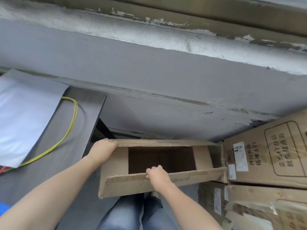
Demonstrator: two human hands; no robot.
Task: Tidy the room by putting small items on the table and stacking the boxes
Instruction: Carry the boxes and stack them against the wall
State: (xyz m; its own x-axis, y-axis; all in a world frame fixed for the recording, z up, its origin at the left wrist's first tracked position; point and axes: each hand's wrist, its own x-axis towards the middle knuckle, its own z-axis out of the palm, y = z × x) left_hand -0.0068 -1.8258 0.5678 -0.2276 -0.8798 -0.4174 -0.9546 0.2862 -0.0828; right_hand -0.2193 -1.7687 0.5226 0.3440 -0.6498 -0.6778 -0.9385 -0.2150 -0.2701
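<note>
An open brown cardboard box (114,165) hangs in front of me between the table and the stacked boxes, its dark inside showing. My left hand (103,149) grips the far left corner, fingers curled over the far flap's edge. My right hand (157,175) grips the near flap, fingers hooked over its torn edge. The box's right end touches a large printed cardboard box (274,150) lying on another taped box (259,205).
A dark grey table (69,140) stands at the left, with a yellow cable (73,120), a grey sheet (25,117) and a blue thing at its near edge. A grey wall runs behind. My jeans-clad legs (132,213) are below the box.
</note>
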